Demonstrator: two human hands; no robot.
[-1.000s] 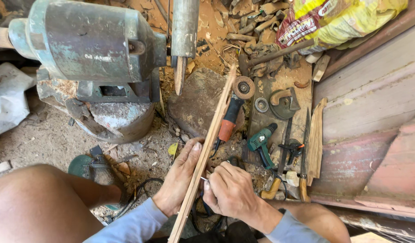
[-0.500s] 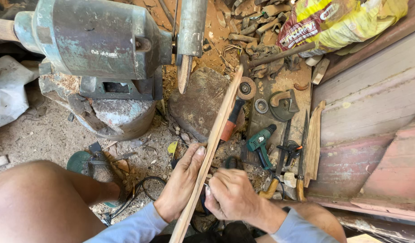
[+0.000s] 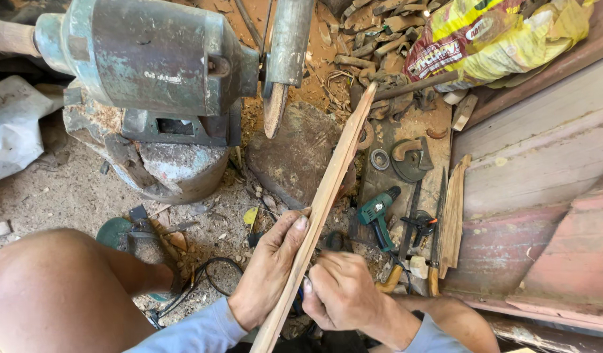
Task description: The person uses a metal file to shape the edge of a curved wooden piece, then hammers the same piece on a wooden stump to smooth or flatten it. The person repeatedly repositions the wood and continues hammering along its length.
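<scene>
Long pale wooden slat (image 3: 324, 209) runs diagonally from lower centre up toward the old grey-green bench grinder (image 3: 151, 59) — far end beside, not touching, its worn grinding wheel (image 3: 274, 110). Left hand (image 3: 270, 268) wraps the slat mid-length, fingers closed around it. Right hand (image 3: 340, 291) curled tight against the slat's edge, pinching something too small to identify. Slat looks rough, unshaped — work judged early. Green power drill (image 3: 376, 212) lies untouched nearby.

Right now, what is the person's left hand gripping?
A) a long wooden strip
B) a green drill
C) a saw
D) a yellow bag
A: the left hand wraps its fingers around the long wooden strip, while the green drill lies untouched on the ground.
</scene>
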